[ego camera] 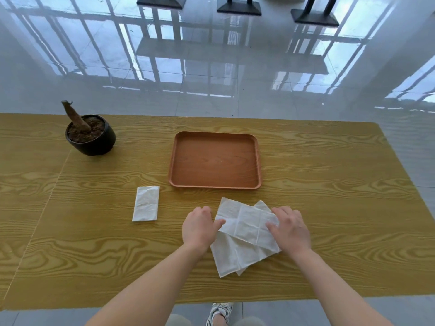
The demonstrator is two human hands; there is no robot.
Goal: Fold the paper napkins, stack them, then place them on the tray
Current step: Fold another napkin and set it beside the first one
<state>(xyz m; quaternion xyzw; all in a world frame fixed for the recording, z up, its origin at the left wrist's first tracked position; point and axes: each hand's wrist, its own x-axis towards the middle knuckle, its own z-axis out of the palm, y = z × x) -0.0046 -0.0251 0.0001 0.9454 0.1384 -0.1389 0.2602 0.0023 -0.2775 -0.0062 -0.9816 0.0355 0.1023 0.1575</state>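
A loose pile of white paper napkins (237,255) lies unfolded on the wooden table, just in front of me. The top napkin (247,223) is partly folded over. My left hand (200,228) pinches its left edge, and my right hand (290,228) pinches its right edge. One folded napkin (146,203) lies flat by itself to the left of my hands. The brown wooden tray (215,185) sits just beyond the pile with nothing in it.
A black pot (94,142) of soil with a brown stub stands at the back left of the table (329,196). The table's near edge is close to my body; my shoe (220,312) shows below it. Glossy floor and black table bases (239,7) lie beyond.
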